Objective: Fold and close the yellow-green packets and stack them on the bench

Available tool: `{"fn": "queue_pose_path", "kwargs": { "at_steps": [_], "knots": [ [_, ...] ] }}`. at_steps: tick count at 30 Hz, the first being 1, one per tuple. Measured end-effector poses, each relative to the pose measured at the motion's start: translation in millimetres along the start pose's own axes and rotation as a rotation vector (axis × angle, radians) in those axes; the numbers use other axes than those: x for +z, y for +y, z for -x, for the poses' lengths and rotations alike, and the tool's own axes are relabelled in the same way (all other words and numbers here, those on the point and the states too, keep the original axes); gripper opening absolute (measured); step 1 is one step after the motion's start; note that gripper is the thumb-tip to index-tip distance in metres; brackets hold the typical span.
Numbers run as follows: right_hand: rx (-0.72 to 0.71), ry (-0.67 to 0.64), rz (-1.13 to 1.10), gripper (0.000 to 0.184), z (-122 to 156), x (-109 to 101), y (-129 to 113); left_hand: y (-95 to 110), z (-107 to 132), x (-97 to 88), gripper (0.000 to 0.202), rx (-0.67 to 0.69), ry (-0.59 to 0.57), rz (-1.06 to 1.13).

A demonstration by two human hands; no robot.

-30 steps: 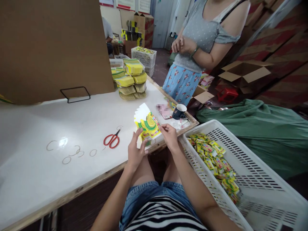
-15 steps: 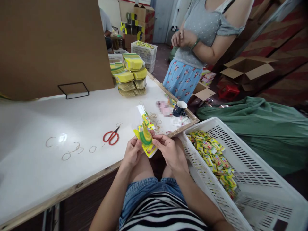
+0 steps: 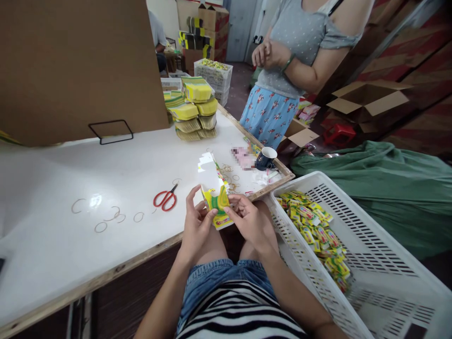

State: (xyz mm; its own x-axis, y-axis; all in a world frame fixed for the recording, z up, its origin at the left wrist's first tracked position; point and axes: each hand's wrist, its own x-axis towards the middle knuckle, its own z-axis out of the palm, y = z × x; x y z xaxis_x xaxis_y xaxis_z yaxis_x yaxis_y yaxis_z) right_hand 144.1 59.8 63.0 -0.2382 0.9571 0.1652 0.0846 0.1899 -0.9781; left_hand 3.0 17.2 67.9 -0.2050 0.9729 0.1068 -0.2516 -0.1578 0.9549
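A stack of yellow-and-green sachets [image 3: 215,197] with white backs stands on edge at the front rim of the white table [image 3: 70,245]. My left hand [image 3: 197,226] grips its left side, fingers closed round it. My right hand [image 3: 249,221] pinches its right side from the other edge. Red-handled scissors [image 3: 165,198] lie on the table just left of my hands. Loose rubber bands [image 3: 106,216] lie further left, and more [image 3: 229,176] lie behind the stack.
A white slotted crate [image 3: 370,263] at my right holds several loose sachets [image 3: 318,230]. Bundled sachets [image 3: 194,110] are piled at the table's far side beside a cardboard sheet [image 3: 77,66]. A mug [image 3: 266,157] stands near the corner. Another person [image 3: 293,61] stands beyond it.
The stack has been turned and lowered from a fanned, face-up hold to standing on edge at the table rim. Both hands stayed closed on it.
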Motion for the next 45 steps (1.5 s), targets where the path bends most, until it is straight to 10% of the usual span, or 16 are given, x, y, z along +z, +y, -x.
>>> {"fn": "queue_pose_path", "kwargs": {
  "at_steps": [9, 16, 23, 28, 34, 45],
  "knots": [
    [-0.096, -0.339, -0.099, 0.020, -14.9, -26.0, -12.6, 1.8, 7.6, -13.1, 0.042, -0.133, -0.294, 0.123],
    [-0.173, -0.243, 0.020, 0.018, -15.3, -23.2, -12.0, -3.9, 9.1, -13.0, 0.088, -0.203, -0.320, 0.155],
    [-0.088, -0.155, -0.071, 0.032, -18.4, -28.1, -8.1, -4.1, 5.7, -11.5, 0.050, -0.199, -0.247, 0.016],
    [0.084, -0.425, 0.053, 0.036, -18.5, -31.3, -12.5, -6.3, 8.4, -5.0, 0.047, -0.179, -0.244, -0.088],
    [0.021, -0.296, 0.596, 0.029, -15.9, -25.7, -28.0, -7.9, 8.4, -7.4, 0.054, -0.217, -0.279, 0.022],
    [0.042, -0.292, 0.468, 0.033, -8.8, -29.6, -22.1, -5.2, 8.2, -0.4, 0.055, -0.238, -0.285, 0.066]
  ]
}}
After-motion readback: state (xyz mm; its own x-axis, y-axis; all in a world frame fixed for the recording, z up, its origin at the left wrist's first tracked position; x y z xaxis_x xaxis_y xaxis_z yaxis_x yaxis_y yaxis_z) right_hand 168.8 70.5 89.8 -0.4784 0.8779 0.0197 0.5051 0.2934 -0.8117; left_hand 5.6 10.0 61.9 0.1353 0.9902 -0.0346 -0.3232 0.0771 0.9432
